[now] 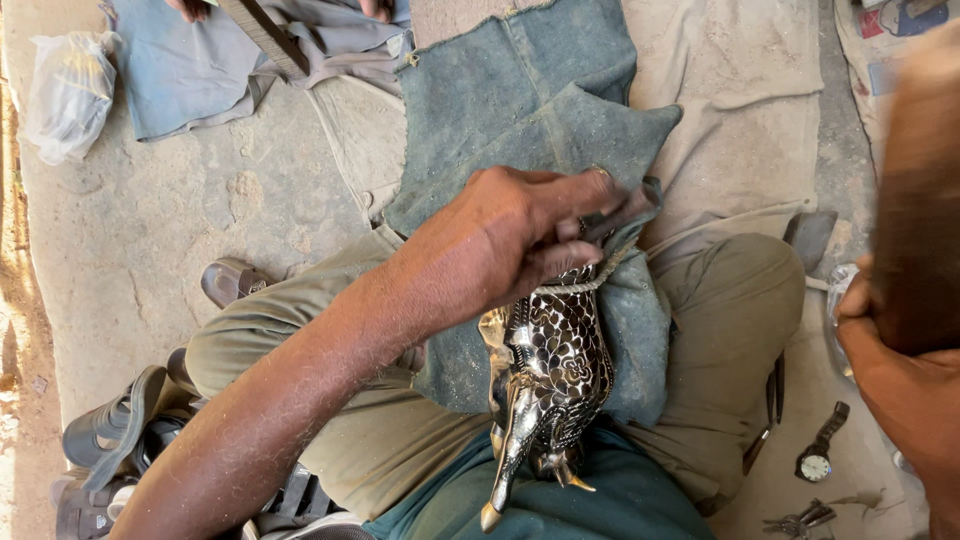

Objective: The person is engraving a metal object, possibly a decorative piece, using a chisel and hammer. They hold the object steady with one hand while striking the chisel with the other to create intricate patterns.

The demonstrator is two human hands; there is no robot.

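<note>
Black-and-silver engraved metal elephant figurine (550, 385) at lower centre on the lap, long axis running top to bottom. Directly above it, left hand (510, 245), fingers pinched on a small dark tool. Right hand (905, 395) at right edge, blurred, grip impossible to tell.

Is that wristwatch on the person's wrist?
No, the wristwatch lies on the ground beside the person's leg, not on a wrist.

view: head camera, looking steeply down
distance: close above the left grip (520, 240) and lap
frame edge: right forearm (915, 250) blurred, very near
</note>
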